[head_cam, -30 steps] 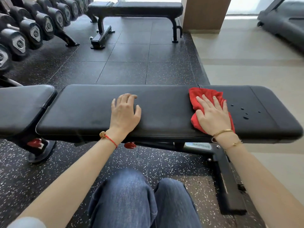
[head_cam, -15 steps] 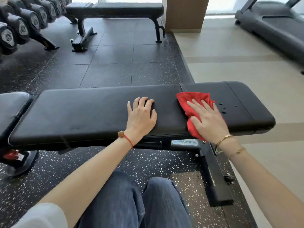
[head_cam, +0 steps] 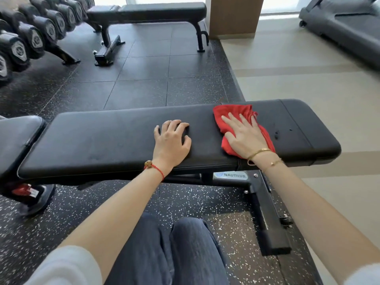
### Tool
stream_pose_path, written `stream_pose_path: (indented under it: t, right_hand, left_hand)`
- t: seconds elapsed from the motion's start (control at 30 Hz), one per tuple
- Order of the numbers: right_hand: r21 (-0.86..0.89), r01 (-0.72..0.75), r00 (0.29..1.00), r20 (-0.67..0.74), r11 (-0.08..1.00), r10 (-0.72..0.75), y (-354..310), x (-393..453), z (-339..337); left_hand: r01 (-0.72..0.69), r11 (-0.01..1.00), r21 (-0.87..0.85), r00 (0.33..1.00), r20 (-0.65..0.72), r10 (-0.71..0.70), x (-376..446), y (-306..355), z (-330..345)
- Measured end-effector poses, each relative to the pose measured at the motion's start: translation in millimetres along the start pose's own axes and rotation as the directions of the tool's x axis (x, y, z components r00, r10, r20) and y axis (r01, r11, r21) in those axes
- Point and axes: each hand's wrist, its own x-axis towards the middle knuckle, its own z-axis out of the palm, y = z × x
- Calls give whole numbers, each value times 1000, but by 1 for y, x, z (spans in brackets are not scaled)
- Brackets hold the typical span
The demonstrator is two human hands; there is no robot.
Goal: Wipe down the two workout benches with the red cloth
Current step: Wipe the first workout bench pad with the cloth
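Since the earlier frame the right hand point(head_cam: 244, 136) has slid the red cloth point(head_cam: 236, 114) left across the near bench point(head_cam: 107, 138), fingers flat on it. The left hand point(head_cam: 171, 140) rests open. Droplets point(head_cam: 276, 134) right may get missed; the far bench point(head_cam: 162, 10) waits.

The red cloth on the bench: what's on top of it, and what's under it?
The right hand lies flat on the red cloth, fingers spread. Under it is the black bench pad. Any wet spots beneath the cloth are hidden; a few droplets show beside it.
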Motion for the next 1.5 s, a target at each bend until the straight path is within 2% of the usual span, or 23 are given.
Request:
stream_pose_path:
  t: [0.1,0.27,0.37,0.5,0.63,0.83,1.07,1.27,1.5]
  right_hand:
    - [-17,0,999,-51,1000,-1,22,-30,-3]
    - [-31,-251,968,-34,968,250,62,-16,-12]
    - [-43,-313,950,-14,949,312,49,13,-13]
    - [-42,-249,968,-24,968,248,18,29,-8]
    - [-19,-179,983,-44,984,178,8,22,2]
    - [-18,-184,981,-62,983,183,12,21,2]
    - [2,-165,984,-63,986,165,19,22,5]
    - [16,-104,993,-61,994,105,36,27,5]
    - [0,-113,993,-22,994,113,69,66,-6]
  left_hand:
    - [-5,1000,16,1000,3,5,-1,-1,0]
    - [-22,999,35,1000,-16,22,0,-3,5]
    - [-28,996,82,1000,-5,28,1,1,8]
    - [-34,994,101,999,12,32,4,0,10]
    - [-34,999,19,999,25,33,18,19,13]
    - [-114,991,-68,986,117,121,44,80,32]
    - [-96,987,-126,986,123,111,42,91,51]
    - [-87,992,-96,991,91,96,38,91,55]
    - [-71,997,3,996,52,71,40,95,58]
